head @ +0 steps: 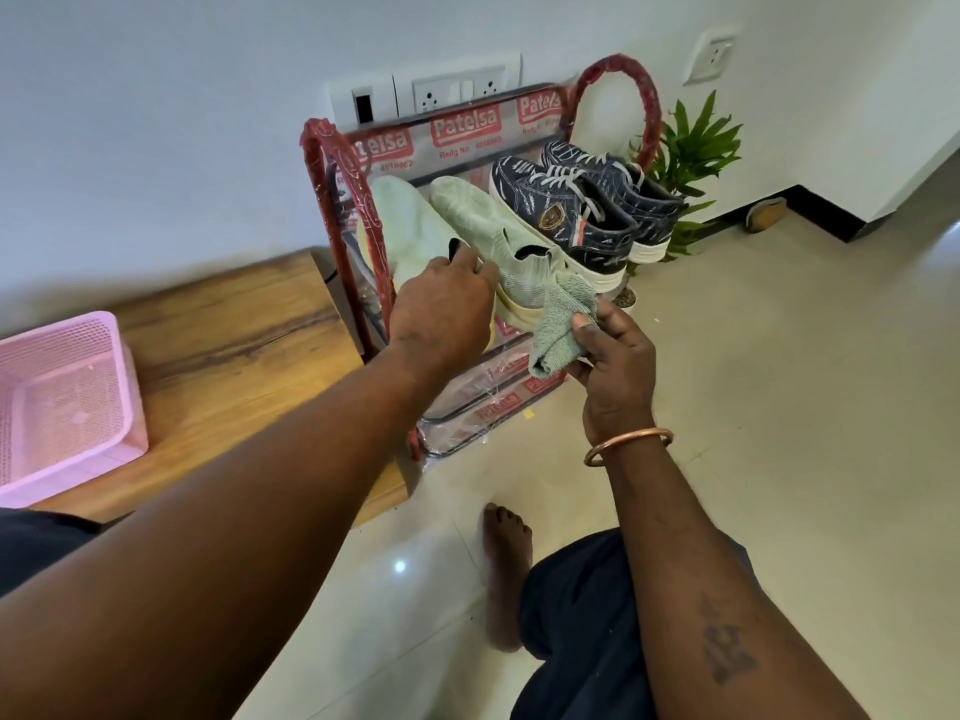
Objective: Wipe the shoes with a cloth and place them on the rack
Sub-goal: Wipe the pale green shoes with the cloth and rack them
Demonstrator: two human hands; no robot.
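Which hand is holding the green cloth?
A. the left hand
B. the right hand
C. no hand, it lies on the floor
B: the right hand, the one with the bangle, pinches the green cloth beside the light green shoe, while the left hand reaches to the shoes on the rack.

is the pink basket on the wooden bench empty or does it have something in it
Empty, as far as shown: the pink basket shows only its bare mesh floor and walls; its left part is cut off by the frame.
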